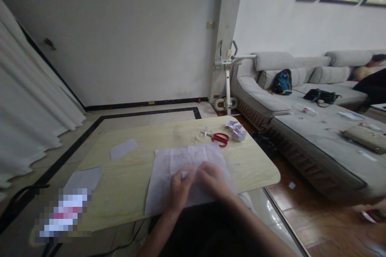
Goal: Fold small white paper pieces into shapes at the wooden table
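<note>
While a person's two bare hands come close together above a pale wooden table (256,170), a small piece of white paper (185,174) shows at the fingers of the left hand (179,188), which appears to pinch it. The right hand (212,177) is just beside it with fingers curled; blur makes it impossible to tell whether it grips the paper too. Under both hands, a large sheet (169,162) lies flat at the table's near edge, its lower part partly covered by the hands and forearms.

Just beyond the sheet's far right corner are scissors with red handles (221,139), their blades pointing left among small paper scraps (194,140). Right of the scissors sits crumpled white paper (239,132). On the left side of the table lie a white slip (123,149) and, nearer, another pale sheet (86,176), partly hidden by a pixelated patch.

Beyond the table stand a white exercise machine (228,82) and a grey sofa (325,140) bearing a blue backpack (282,82) and a black bag (321,95). Another person (374,78) is partly visible at the right edge. A white curtain (27,104) hangs at left.

Dense lines of dark marks cover the large sheet, too blurred to read; the pixelated patch hides any lettering there.
</note>
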{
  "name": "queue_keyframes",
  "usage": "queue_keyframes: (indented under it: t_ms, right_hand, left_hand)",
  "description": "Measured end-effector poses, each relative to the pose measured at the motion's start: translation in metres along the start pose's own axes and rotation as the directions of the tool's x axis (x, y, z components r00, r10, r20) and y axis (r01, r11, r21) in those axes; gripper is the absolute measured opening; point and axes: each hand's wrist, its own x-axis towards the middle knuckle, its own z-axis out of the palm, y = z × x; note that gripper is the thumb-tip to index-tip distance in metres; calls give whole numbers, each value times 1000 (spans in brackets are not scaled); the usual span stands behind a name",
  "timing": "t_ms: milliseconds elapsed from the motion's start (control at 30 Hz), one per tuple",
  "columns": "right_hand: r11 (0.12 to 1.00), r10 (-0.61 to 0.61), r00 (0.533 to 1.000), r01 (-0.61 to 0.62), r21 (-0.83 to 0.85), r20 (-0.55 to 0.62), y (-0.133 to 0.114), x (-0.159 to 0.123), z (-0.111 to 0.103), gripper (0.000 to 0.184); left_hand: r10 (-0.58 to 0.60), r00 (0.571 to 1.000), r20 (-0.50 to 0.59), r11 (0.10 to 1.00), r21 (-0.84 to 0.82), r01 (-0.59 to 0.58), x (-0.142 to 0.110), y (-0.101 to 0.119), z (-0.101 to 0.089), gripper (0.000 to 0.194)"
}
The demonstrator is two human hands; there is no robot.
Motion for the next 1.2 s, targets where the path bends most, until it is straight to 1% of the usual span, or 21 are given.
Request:
queue_keyframes:
  t_ms: [167,300,400,500,700,900,1100,1200]
  right_hand:
    - [1000,23,997,-24,-10,-72,-1,1,0,14]
    - [996,86,992,-85,14,-93,-3,2,1,16]
    - [989,135,987,-130,70,-84,-4,1,0,22]
    - [982,159,985,-151,113,-63,-3,1,-1,29]
    - [962,208,977,-196,190,-47,1,1,0,34]
    - [962,206,975,-187,198,-81,5,1,-1,34]
    - [975,183,978,-167,148,-102,6,2,-1,32]
    - [984,158,981,-147,104,-110,5,3,0,25]
  left_hand:
    - [25,1000,10,1000,-11,-24,-2,0,-1,31]
    - [33,999,23,999,-19,-33,-3,3,-2,38]
    - [1,1000,13,998,-65,0,-3,4,-3,36]
    - [-38,999,16,992,-117,39,-2,4,-2,38]
    - [-29,998,50,996,-87,33,-2,4,-2,38]
    - [-32,998,44,997,-75,36,-2,5,-1,31]
    - [10,998,69,998,-56,-6,-3,4,-3,35]
    - [13,997,72,999,-50,-10,-2,4,-3,35]
